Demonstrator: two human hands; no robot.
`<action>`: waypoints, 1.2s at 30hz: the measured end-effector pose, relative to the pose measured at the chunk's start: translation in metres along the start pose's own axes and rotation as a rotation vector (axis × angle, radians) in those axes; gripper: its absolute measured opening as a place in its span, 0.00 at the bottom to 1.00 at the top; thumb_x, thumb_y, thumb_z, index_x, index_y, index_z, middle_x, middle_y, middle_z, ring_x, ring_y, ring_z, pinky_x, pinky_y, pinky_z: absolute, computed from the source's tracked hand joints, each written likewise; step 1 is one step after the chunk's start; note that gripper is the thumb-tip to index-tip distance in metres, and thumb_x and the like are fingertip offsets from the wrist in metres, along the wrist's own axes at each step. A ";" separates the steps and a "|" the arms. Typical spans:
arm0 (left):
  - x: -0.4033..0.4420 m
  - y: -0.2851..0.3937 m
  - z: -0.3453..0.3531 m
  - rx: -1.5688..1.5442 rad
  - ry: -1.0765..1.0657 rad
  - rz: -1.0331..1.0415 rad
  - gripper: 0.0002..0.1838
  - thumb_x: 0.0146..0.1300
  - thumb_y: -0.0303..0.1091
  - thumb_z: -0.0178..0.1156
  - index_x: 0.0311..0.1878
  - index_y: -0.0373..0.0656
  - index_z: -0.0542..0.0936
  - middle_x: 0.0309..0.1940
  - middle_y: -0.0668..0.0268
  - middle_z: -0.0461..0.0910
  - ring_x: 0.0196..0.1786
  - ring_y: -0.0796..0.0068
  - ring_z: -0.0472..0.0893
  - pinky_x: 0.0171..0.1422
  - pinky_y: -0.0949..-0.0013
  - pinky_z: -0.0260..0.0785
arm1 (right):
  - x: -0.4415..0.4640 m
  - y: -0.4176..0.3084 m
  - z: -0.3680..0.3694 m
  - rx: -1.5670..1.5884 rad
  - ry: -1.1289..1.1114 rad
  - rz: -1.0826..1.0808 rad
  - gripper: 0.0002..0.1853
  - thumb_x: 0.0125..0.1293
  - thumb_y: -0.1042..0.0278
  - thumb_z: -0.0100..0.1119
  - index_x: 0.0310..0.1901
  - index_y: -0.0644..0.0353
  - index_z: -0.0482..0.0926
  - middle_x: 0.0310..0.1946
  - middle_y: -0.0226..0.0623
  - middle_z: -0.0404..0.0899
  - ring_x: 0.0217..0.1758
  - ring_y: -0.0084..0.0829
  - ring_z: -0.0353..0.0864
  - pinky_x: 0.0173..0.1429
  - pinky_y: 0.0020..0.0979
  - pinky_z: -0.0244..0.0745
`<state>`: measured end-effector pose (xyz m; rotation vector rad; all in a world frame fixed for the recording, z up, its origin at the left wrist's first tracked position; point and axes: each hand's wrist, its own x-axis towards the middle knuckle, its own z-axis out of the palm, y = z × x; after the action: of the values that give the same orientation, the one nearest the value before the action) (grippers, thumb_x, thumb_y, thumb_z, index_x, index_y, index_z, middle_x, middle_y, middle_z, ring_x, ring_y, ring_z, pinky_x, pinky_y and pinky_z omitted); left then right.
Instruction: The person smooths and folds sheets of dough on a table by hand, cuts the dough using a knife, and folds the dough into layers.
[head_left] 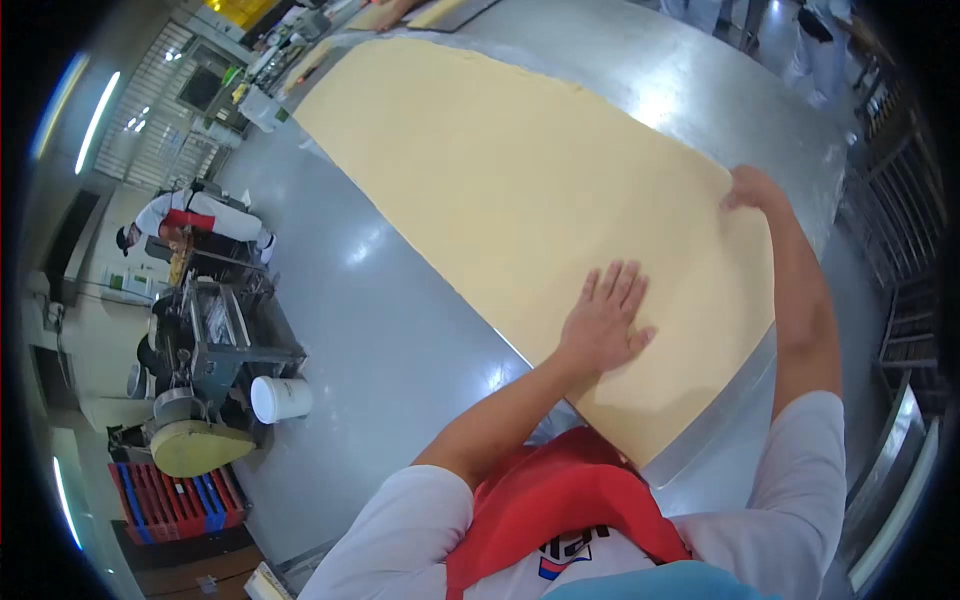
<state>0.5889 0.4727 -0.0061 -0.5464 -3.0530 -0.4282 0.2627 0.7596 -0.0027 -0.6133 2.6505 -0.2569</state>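
A long, wide sheet of pale yellow dough point(520, 190) lies flat on a metal worktable point(675, 75). My left hand point(606, 318) rests palm down on the dough near its close end, fingers spread, holding nothing. At the dough's right edge is my right hand point(752, 190), its fingers curled over the border with the thumb on top of the sheet. The undersides of those fingers are hidden, but the edge of the dough sits between them and the thumb.
To the left, a person point(200, 215) in white and red bends over equipment. A white bucket point(281, 399) stands on the floor by a metal cart point(225, 320). Racks point(905, 220) line the right side. Other people's legs point(815, 50) show beyond the table.
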 end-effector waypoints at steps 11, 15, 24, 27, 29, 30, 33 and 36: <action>0.003 -0.013 -0.003 -0.071 -0.037 0.003 0.42 0.75 0.59 0.46 0.81 0.35 0.57 0.83 0.46 0.49 0.85 0.45 0.47 0.86 0.42 0.37 | -0.025 -0.068 0.070 -0.173 0.595 0.402 0.34 0.74 0.52 0.52 0.77 0.55 0.61 0.78 0.43 0.59 0.82 0.41 0.55 0.82 0.49 0.53; -0.023 -0.062 -0.020 -0.565 -0.076 0.146 0.41 0.74 0.51 0.56 0.80 0.36 0.57 0.83 0.43 0.47 0.85 0.44 0.46 0.87 0.45 0.36 | -0.033 -0.095 0.072 -0.148 0.326 0.567 0.43 0.78 0.36 0.39 0.82 0.61 0.47 0.86 0.41 0.42 0.89 0.39 0.38 0.88 0.48 0.36; -0.191 -0.377 -0.135 -0.627 0.311 -0.373 0.37 0.74 0.48 0.58 0.79 0.39 0.62 0.80 0.44 0.56 0.81 0.45 0.60 0.82 0.52 0.57 | -0.046 -0.148 0.142 -0.120 0.436 0.995 0.40 0.79 0.34 0.35 0.82 0.54 0.52 0.85 0.37 0.46 0.87 0.41 0.47 0.84 0.53 0.47; -0.214 -0.459 -0.164 -0.590 0.413 -0.485 0.35 0.74 0.47 0.58 0.78 0.40 0.64 0.78 0.46 0.61 0.72 0.47 0.73 0.74 0.55 0.69 | -0.063 -0.250 0.152 -0.096 0.415 1.089 0.38 0.81 0.39 0.36 0.81 0.57 0.53 0.84 0.41 0.49 0.85 0.43 0.51 0.83 0.54 0.52; -0.211 -0.509 -0.187 -0.841 0.579 -0.429 0.34 0.74 0.45 0.60 0.77 0.40 0.65 0.77 0.48 0.63 0.65 0.51 0.79 0.68 0.58 0.73 | -0.076 -0.243 0.191 0.042 0.478 1.124 0.36 0.82 0.43 0.36 0.81 0.60 0.53 0.81 0.49 0.55 0.83 0.49 0.56 0.81 0.55 0.55; -0.209 -0.533 -0.209 -0.864 0.549 -0.471 0.35 0.73 0.43 0.61 0.78 0.40 0.64 0.77 0.49 0.64 0.60 0.53 0.81 0.66 0.60 0.75 | -0.062 -0.240 0.198 0.205 0.527 1.152 0.35 0.82 0.46 0.38 0.81 0.60 0.53 0.79 0.54 0.59 0.81 0.54 0.61 0.80 0.57 0.57; -0.194 -0.634 -0.227 -0.911 0.520 -0.459 0.38 0.73 0.40 0.62 0.80 0.41 0.60 0.78 0.48 0.62 0.65 0.56 0.79 0.71 0.58 0.72 | 0.013 -0.327 0.182 -0.880 -0.013 0.692 0.32 0.80 0.49 0.43 0.77 0.61 0.61 0.68 0.61 0.71 0.71 0.59 0.71 0.78 0.60 0.60; -0.188 -0.766 -0.212 -0.710 0.471 -0.559 0.38 0.72 0.39 0.62 0.80 0.42 0.59 0.76 0.49 0.65 0.71 0.51 0.73 0.74 0.55 0.69 | 0.145 -0.339 0.225 -1.141 0.773 0.370 0.32 0.79 0.46 0.43 0.72 0.64 0.71 0.53 0.58 0.85 0.56 0.49 0.86 0.77 0.59 0.59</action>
<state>0.4958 -0.3390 -0.0157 0.4004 -2.4722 -1.4289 0.3683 0.3733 -0.1662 -0.3039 3.3902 1.4866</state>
